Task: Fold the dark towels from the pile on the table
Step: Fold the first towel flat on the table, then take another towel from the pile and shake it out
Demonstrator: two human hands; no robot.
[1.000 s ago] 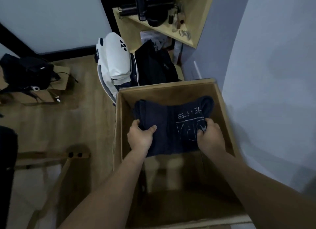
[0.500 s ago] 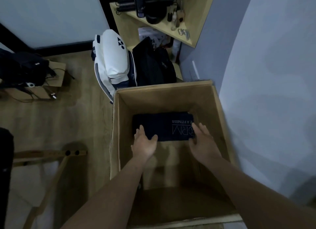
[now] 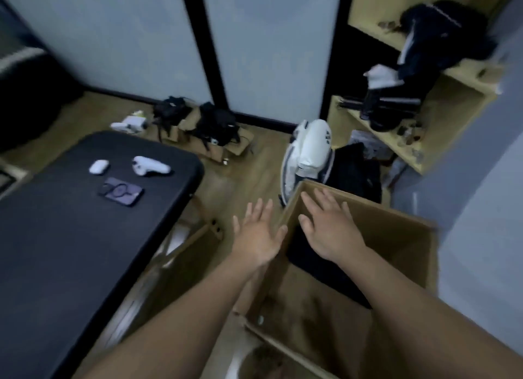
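Above the cardboard box (image 3: 396,237), both hands have come up and out empty. The left hand (image 3: 256,234) is just outside the box's near-left wall and the right hand (image 3: 328,228) is over the opening. All fingers are straight and spread wide, holding nothing.

A second ago both hands gripped the folded dark towel (image 3: 317,271) and were lowering it in. Half a second ago it lay flat on the box floor with the hands letting go. It now rests there, partly hidden behind the right forearm.

Judgement: this towel is folded and stowed, and the person is turning to fetch the next one.

The view has swung left to the black table (image 3: 70,251). On the part that shows are a phone (image 3: 121,191), a white case (image 3: 99,167) and a white controller (image 3: 151,166). No towel pile is seen there.

Box contents: the one dark towel. Whether anything lies under it cannot be told. A smaller carton (image 3: 218,152) by the wall holds dark gear, too blurred to identify.
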